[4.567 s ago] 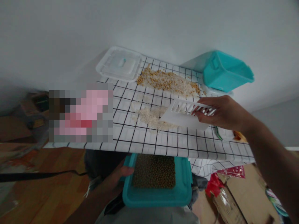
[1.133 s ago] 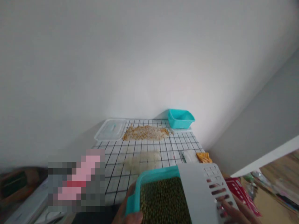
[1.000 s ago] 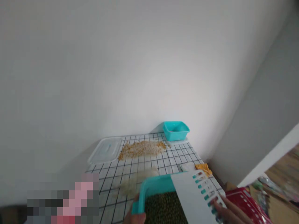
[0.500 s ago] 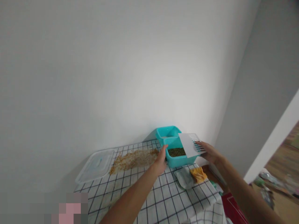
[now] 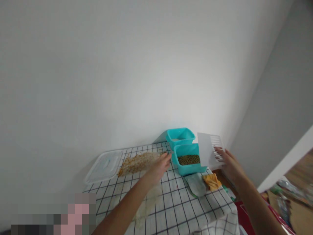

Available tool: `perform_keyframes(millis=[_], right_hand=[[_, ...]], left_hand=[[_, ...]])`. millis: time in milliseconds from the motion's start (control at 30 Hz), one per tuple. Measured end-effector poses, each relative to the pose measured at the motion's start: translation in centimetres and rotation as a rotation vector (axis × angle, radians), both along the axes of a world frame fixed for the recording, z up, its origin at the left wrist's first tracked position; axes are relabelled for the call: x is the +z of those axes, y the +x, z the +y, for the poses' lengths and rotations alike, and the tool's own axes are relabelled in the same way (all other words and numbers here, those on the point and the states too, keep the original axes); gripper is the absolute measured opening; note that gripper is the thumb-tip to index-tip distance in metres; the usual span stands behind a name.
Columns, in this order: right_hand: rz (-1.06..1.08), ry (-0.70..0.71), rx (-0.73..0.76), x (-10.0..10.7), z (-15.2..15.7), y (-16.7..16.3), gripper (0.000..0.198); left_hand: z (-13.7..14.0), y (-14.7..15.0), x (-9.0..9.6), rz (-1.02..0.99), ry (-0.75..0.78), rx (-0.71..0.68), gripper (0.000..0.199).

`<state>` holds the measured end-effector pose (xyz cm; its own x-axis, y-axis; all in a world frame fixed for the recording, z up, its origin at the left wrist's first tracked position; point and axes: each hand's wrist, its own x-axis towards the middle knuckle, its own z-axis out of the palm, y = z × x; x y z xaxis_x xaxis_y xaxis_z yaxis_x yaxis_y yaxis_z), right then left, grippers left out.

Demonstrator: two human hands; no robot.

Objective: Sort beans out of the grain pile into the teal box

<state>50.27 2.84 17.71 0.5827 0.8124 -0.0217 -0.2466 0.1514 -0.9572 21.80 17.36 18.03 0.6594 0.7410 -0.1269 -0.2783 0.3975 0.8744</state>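
Observation:
My right hand grips a thin white slotted panel by its slotted end, with fingertips over the slots. The panel is held up at the right side of the front turquoise tub and hides part of its rim. Small brownish-green pellets or beans cover the tub's bottom. My left hand is open, fingers stretched toward the tub's left side and apart from it. Behind my left hand, a pile of tan, crumbly material lies spread on the checked tablecloth.
A second turquoise tub stands behind, by the white wall. The clear lid lies at the left. A greyish-green folded cloth or pouch and an orange cloth lie near the table's right edge. Clutter sits on the floor at right.
My left hand has let go of the front tub and moved left, its fingers now stretched out. My right hand has moved the white panel rightward, away from over the tub.

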Motion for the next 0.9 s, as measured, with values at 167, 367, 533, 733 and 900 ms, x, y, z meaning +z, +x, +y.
perform_keyframes(millis=[167, 367, 533, 733, 900], right_hand=[[-0.479, -0.041, 0.155, 3.1, -2.9, -5.4, 0.033], [-1.524, -0.278, 0.298, 1.4, 1.0, -16.9, 0.024], [-1.761, -0.35, 0.332, -2.3, 2.5, -20.4, 0.029], [-1.813, -0.27, 0.288, -5.5, -0.1, -21.3, 0.041], [-1.783, -0.059, 0.259, -6.8, -0.6, -22.4, 0.041]], left_hand=[[1.3, -9.5, 4.5, 0.197, 0.342, 0.02, 0.036], [2.6, -12.0, 4.2, 0.533, 1.166, -0.153, 0.053], [2.8, -10.4, -0.7, 0.657, 1.335, -0.166, 0.028], [1.2, -11.4, -3.9, 0.705, 1.501, -0.152, 0.027], [-0.7, -14.4, -3.6, 0.714, 1.631, -0.107, 0.026]])
